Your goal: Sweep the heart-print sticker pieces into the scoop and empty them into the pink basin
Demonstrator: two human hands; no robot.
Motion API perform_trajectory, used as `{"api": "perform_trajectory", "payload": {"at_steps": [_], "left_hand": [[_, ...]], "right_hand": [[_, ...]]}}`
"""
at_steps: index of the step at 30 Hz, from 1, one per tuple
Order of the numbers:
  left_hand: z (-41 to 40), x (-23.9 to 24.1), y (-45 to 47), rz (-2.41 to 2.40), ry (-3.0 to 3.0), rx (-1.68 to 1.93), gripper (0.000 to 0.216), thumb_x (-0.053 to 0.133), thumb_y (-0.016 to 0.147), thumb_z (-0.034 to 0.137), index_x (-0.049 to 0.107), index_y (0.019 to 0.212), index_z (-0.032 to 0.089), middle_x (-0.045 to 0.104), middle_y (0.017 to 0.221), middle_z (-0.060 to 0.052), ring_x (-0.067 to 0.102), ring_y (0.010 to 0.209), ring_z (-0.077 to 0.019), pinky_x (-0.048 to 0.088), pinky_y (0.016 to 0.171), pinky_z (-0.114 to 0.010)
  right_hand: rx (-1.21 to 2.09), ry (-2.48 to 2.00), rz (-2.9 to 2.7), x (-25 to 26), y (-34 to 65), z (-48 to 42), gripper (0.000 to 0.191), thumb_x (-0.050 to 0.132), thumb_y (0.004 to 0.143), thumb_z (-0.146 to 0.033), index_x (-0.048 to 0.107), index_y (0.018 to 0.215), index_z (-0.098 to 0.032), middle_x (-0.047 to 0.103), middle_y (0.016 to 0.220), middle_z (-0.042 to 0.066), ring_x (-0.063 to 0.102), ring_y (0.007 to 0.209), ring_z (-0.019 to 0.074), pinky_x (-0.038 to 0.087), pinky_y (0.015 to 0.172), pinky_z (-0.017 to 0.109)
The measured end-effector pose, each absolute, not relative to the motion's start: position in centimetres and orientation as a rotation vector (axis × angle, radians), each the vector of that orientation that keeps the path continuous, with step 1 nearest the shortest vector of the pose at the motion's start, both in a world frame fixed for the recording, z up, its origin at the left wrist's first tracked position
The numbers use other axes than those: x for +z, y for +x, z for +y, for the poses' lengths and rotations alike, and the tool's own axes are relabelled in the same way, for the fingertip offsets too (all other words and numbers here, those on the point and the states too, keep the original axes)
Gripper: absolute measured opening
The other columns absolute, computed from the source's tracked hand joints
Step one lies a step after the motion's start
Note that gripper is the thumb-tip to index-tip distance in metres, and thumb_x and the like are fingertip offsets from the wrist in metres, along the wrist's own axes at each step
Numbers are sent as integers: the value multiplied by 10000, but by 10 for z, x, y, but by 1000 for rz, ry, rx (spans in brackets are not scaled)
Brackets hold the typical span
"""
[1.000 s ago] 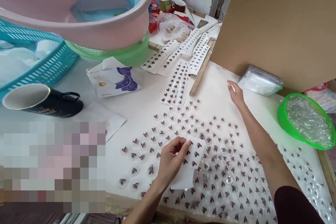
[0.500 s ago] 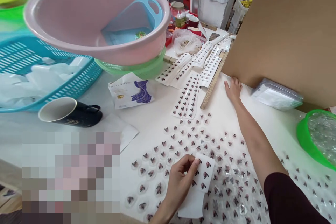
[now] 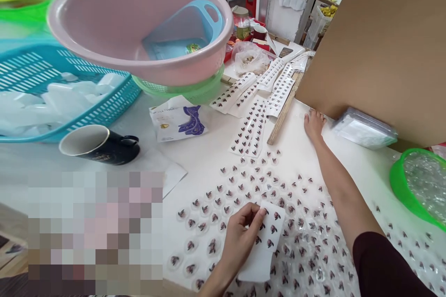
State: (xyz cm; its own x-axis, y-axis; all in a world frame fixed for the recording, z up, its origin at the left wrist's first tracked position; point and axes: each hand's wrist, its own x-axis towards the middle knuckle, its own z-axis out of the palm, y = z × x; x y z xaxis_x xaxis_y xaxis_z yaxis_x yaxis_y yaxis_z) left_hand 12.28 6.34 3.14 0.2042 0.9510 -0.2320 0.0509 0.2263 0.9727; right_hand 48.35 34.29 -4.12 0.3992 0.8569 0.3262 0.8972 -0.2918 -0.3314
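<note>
"Where is the sticker sheet [image 3: 267,235]?"

"In the left hand [image 3: 244,232], gripped between thumb and fingers at its left edge, over the clear round stickers [image 3: 190,245] spread on the worktop [image 3: 212,153]. Its long axis runs away from the person, far end leaning right."

"And the right hand [image 3: 314,124]?"

"Open, fingers extended, palm down; beyond the sheet and to its right, well apart, near the cardboard panel [image 3: 376,46]. The left hand is nearer."
</note>
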Motion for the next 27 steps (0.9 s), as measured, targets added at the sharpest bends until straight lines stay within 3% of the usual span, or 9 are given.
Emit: {"api": "perform_trajectory", "payload": {"at_steps": [12,18,27], "left_hand": [[61,14,123,1146,1159,910,425,595,941,547,585,709,191,464,606,20,397,541,-117,348,507,-222],[60,10,123,1167,1166,904,452,590,931,580,591,703,190,475,604,15,395,538,-120,349,501,-224],[62,12,124,1154,1143,881,450,596,930,577,583,707,187,463,614,14,390,555,-119,336,506,-221]], "right_hand": [[-100,-2199,-1504,-35,492,353,376,383,945,-242,581,1252,-154,606,1304,194,443,1241,346,287,1066,524],[-111,-2208,-1546,-35,498,353,393,434,930,-242,574,1284,-142,575,1379,202,445,1264,349,291,1065,511],[155,-2221,-1463,-17,510,374,198,490,856,-184,644,980,-193,734,1002,94,639,1016,267,320,1093,483]]}}
